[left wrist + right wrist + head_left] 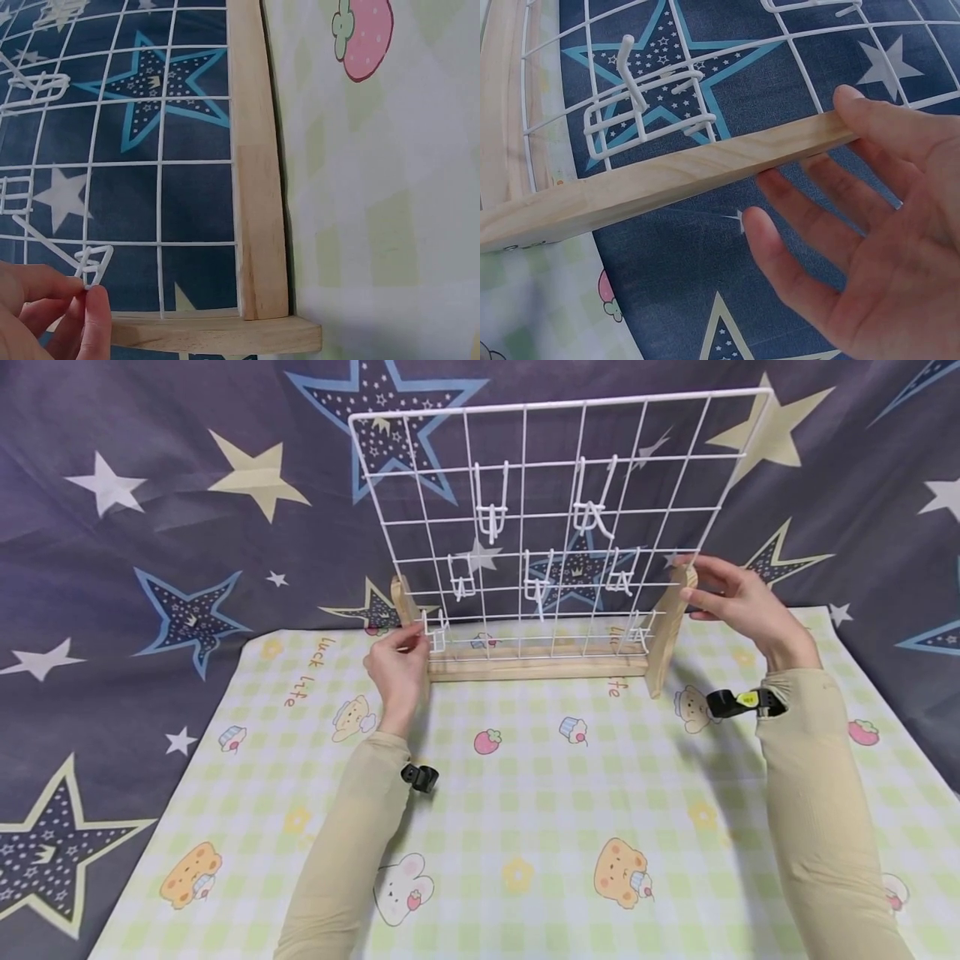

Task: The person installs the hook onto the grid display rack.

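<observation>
A white wire grid panel (558, 405) stands upright in a wooden stand (536, 670) at the back of the table. At its lower left, my left hand (397, 670) pinches a white wire hook (94, 262) between thumb and fingertips; the hook lies against the grid. On the opposite side, my right hand (738, 602) grips the upper end of the wooden side post (667, 166). In the right wrist view the thumb lies on one face of the post, with fingers against the other. Several more white hooks (537, 587) hang on the grid in rows.
A light tablecloth (450, 827) with green checks and cartoon prints covers the table. Behind the grid hangs a dark cloth (187, 410) with star prints. Black wrist cameras (420, 778) sit on both sleeves.
</observation>
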`<state>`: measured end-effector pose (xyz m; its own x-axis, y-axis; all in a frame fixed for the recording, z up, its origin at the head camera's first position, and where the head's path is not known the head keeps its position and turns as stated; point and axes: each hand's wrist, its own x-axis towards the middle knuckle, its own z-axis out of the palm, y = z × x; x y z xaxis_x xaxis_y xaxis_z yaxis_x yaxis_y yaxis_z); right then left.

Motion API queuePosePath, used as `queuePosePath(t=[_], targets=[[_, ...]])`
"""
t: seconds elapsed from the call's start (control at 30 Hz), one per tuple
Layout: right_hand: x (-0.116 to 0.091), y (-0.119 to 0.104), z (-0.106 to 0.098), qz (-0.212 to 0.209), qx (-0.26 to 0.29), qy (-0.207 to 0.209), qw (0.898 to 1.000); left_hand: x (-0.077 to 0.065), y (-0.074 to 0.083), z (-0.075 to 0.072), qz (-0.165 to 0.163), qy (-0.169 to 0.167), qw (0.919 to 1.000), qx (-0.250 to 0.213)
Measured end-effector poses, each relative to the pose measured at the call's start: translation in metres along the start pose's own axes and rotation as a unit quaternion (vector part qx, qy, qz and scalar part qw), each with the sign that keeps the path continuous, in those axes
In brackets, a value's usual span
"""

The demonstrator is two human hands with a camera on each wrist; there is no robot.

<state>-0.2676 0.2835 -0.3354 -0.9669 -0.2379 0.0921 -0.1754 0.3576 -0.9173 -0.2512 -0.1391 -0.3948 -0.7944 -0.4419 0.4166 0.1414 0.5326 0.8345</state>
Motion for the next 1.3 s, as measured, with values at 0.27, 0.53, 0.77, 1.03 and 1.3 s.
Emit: queuePosePath(t=[0.27, 0.53, 0.77, 1.03, 1.3], targets=[[-0.001, -0.002, 0.001, 0.002, 0.004, 0.002, 1.0, -0.005, -0.003, 0.003, 0.038, 0.005, 0.9991, 0.016], [-0.003, -0.001, 0.0, 0.001, 0.001, 0.0, 1.0, -0.004, 0.0, 0.01, 0.12, 0.041, 0.9902, 0.057], [-0.003, -0.002, 0.001, 0.003, -0.006, -0.005, 1.0, -0.004, -0.002, 0.012, 0.084, 0.035, 0.9937, 0.066], [-0.002, 0.0, 0.001, 0.001, -0.012, 0.001, 1.0, -0.005, -0.006, 0.012, 0.07, 0.022, 0.9948, 0.071], [-0.002, 0.0, 0.001, -0.001, -0.014, 0.006, 1.0, -0.009, -0.011, 0.011, 0.061, 0.028, 0.9967, 0.045]])
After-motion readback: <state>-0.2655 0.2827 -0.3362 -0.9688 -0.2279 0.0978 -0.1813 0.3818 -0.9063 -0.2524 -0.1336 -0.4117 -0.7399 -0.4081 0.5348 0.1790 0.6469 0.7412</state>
